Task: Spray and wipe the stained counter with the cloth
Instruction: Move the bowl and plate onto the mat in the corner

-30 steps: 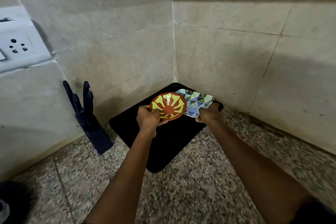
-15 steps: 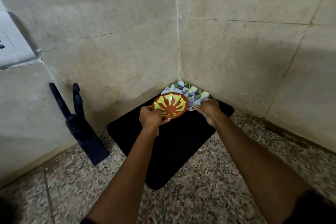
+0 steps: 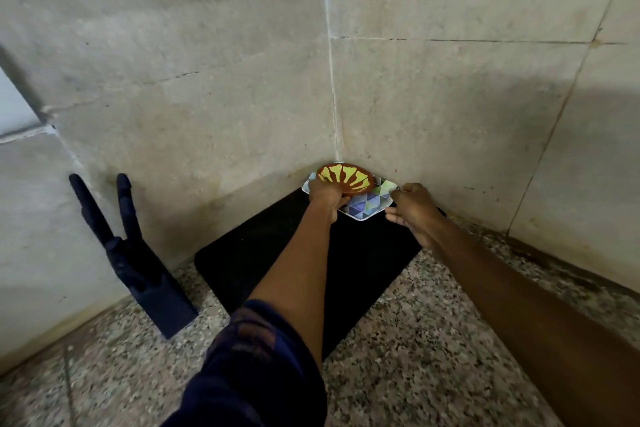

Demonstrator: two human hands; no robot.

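Observation:
My left hand [image 3: 323, 196] grips a small orange bowl [image 3: 346, 178] with a yellow-green sunburst inside, held over the back corner. Under the bowl lies a square plate [image 3: 367, 204] with a blue and green triangle pattern, sitting on a black mat [image 3: 277, 250] on the speckled granite counter [image 3: 415, 357]. My right hand [image 3: 412, 210] is at the plate's right edge, fingers curled against its rim. No cloth or spray bottle is in view.
A dark blue hand-shaped stand [image 3: 135, 260] leans against the left wall. Beige tiled walls [image 3: 450, 107] meet in the corner right behind the plate. A dark grimy strip [image 3: 554, 270] runs along the foot of the right wall.
Both hands have carried the bowl and the plate back into the wall corner. The plate now lies on the mat's far end with the bowl above it.

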